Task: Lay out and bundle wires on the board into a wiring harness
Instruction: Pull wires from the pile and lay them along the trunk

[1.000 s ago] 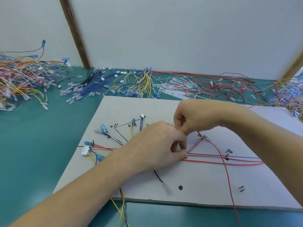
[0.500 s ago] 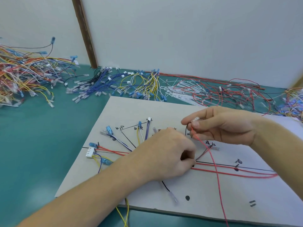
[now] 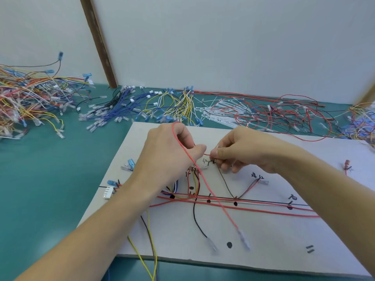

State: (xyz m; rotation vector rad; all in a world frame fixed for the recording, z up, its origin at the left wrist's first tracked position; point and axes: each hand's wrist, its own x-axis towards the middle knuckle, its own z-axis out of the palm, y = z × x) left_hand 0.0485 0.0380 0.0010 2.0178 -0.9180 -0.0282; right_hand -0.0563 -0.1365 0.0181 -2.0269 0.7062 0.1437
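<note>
Fingers of both hands are curled and pinch one thin red wire [image 3: 205, 185] above the pale grey layout board [image 3: 284, 240]: the left hand [image 3: 170, 157] holds a loop of it that arcs over the knuckles, the right hand [image 3: 241, 153] grips its end just beside the left thumb. That wire trails down across the board's black trunk line, ending in a clear-sleeved terminal [image 3: 243, 239]. Loose wire heaps [image 3: 263, 112] lie on the teal table [image 3: 50, 179] behind.

My table [image 3: 50, 179] has a teal top. Behind it stands a white wall [image 3: 223, 41] with a brown wooden strip [image 3: 97, 41] slanting up it. At the far right edge I see something tan [image 3: 367, 94], maybe another strip.
</note>
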